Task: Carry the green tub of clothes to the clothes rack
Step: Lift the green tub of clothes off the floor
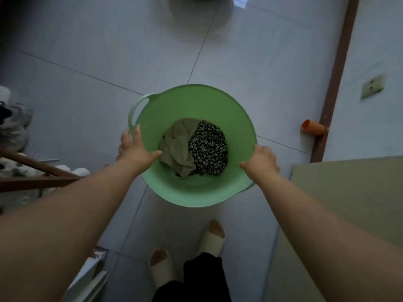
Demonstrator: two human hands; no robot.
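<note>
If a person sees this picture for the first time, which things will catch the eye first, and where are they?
First the green tub at the centre, gripped at its rim by the left hand and the right hand. At its bottom lie an olive cloth and a black flowered garment. An orange cup lies on its side by the brown frame at the right.

Pale tiled floor (91, 51) with dark grout lines; an orange cup (312, 127) lies on its side beside the brown door frame (335, 79), slippered feet (212, 236) nearer.
</note>
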